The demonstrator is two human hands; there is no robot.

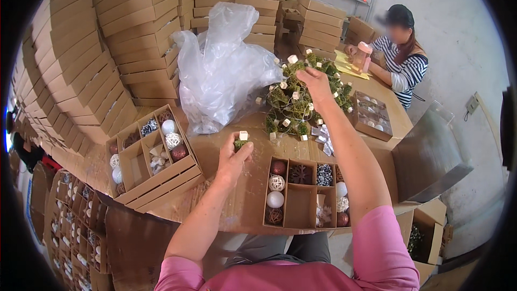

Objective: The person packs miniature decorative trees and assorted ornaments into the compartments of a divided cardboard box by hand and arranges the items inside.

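While your left hand point(235, 153) pinches a small moss ball with a pale cube tag point(240, 141) just above the bare table point(245, 196), your right hand point(314, 82) is closed around part of the tangled heap of moss balls point(295, 102) toward the table's far edge, beside the crumpled clear plastic bag point(221, 70). The divided cardboard tray point(301, 194) sits at the near edge in front of you, most of its cells already holding ornaments, with its large middle cell empty. The likely trouble is the tangle: the balls look strung together, so lifting a clump could drag neighbours off the heap, or sweep them into the open box point(371, 116) lying by the seated person's point(401, 59) side. The ball pinched in your left hand could also slip, since only the fingertips hold it.
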